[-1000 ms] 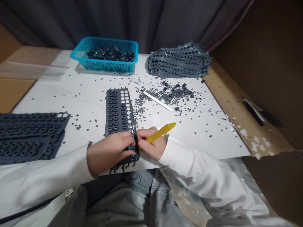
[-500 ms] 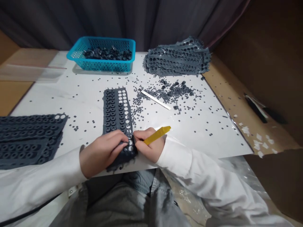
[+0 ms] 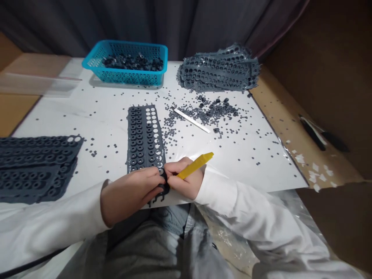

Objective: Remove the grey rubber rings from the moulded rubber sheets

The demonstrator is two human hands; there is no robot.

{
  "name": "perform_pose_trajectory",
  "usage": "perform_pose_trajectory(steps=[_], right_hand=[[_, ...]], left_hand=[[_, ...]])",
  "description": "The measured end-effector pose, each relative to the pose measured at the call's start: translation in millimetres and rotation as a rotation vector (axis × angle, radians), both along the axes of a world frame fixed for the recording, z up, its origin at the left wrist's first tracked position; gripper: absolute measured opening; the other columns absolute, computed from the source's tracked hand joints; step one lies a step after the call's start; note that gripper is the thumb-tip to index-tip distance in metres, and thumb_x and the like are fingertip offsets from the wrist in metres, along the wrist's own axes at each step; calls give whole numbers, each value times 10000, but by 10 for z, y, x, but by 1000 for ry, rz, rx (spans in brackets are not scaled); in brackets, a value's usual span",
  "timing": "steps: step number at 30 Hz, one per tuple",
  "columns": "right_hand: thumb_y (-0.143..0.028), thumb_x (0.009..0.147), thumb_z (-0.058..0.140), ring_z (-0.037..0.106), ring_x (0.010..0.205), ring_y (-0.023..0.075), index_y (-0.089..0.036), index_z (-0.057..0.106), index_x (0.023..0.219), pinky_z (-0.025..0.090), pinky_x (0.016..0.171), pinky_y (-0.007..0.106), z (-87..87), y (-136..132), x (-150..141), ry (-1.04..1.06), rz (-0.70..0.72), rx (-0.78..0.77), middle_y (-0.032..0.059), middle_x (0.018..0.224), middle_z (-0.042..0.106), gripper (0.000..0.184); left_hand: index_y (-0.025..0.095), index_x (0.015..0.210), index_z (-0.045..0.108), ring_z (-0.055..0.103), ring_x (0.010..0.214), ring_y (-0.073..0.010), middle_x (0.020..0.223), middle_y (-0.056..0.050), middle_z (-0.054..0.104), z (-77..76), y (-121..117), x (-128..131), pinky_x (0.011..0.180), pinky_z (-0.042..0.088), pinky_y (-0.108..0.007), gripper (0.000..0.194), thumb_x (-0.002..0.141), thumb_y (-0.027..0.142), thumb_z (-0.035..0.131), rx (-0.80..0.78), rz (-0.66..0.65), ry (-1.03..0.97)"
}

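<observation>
A dark grey rubber sheet [image 3: 143, 135] full of ring-shaped parts lies lengthwise on the white table [image 3: 87, 112]; several holes along its right column are punched out. My left hand [image 3: 132, 192] presses on the sheet's near end at the table edge, fingers curled and pinching the rubber. My right hand [image 3: 186, 182] is closed round a yellow plastic tool [image 3: 195, 165], its tip at the sheet's near right corner, touching my left fingertips.
A blue basket [image 3: 128, 62] with dark rings stands at the back. A pile of emptied sheets [image 3: 219, 71] lies back right, a stack of full sheets [image 3: 36, 166] at left. Loose rings and small discs [image 3: 212, 112] surround a white strip [image 3: 192, 120]. Black pens [image 3: 318, 135] lie right.
The sheet's near end was lifted and curled half a second ago; it lies flatter now. Both hands have stayed at its near end, fingertips closer together, the yellow tool tilted slightly higher.
</observation>
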State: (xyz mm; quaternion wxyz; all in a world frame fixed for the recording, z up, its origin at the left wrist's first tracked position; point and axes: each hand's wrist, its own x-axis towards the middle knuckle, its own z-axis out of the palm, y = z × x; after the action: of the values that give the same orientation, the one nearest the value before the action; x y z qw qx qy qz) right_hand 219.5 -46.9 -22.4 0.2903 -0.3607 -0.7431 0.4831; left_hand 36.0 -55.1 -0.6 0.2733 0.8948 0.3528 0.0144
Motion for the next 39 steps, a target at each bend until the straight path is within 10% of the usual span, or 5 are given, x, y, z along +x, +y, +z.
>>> perform_pose_trajectory(steps=[12, 18, 23, 32, 39], right_hand=[[-182, 707, 410, 271, 489, 85, -185, 292, 532, 212, 488, 232, 59, -16, -4, -146, -24, 5, -49, 487, 273, 211], [-171, 698, 431, 263, 463, 78, -182, 290, 519, 210, 468, 223, 26, -16, -13, -100, -40, -9, -53, 462, 267, 229], [-145, 657, 435, 379, 431, 73, -177, 394, 517, 292, 444, 191, 23, -12, 10, 193, -156, -210, -46, 450, 433, 149], [-131, 625, 451, 449, 396, 87, -169, 472, 506, 339, 416, 186, -41, 50, -34, 349, -390, -233, -39, 419, 495, 126], [-135, 615, 441, 426, 389, 90, -174, 466, 503, 327, 411, 188, -133, 121, -49, 322, -445, -220, -49, 398, 441, 121]], left_hand=[[170, 828, 618, 578, 663, -211, 743, -78, 629, -75, -149, 116, 606, 465, -337, 300, 826, 61, 339, 418, -215, 168], [207, 830, 584, 585, 705, -155, 789, -16, 637, 344, 124, -86, 639, 452, -263, 173, 874, 244, 420, 387, 161, -88], [139, 844, 649, 531, 652, -115, 727, 19, 619, 597, 847, -321, 666, 405, -234, 293, 813, 392, 504, 433, 596, -80], [40, 1014, 599, 500, 927, -156, 994, -77, 615, 548, 2839, -440, 915, 354, -281, 408, 854, 330, 360, 545, 729, 125], [100, 987, 627, 549, 999, -241, 1037, -116, 647, 410, 3392, -518, 883, 392, -311, 331, 743, 310, 549, 479, 810, 53]])
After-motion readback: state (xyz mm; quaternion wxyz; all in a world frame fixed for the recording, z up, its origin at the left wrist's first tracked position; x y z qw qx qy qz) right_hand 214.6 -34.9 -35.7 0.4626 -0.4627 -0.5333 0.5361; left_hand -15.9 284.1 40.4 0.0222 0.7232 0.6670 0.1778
